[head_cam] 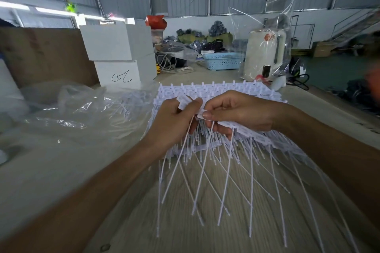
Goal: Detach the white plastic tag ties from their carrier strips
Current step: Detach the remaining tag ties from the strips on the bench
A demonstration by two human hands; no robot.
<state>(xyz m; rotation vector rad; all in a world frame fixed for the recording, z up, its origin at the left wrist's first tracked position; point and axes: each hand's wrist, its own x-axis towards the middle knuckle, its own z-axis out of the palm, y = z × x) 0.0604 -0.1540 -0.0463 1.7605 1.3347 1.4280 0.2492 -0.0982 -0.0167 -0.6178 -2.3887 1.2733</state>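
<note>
Two hands point(174, 123) point(236, 113) on tag ties point(205, 170)

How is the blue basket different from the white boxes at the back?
The blue basket is blue with a wall full of small holes; the white boxes are plain and solid. The basket lies low and alone; the boxes are stacked, and the lower one has a black scribble. Both rest on the table.
</note>
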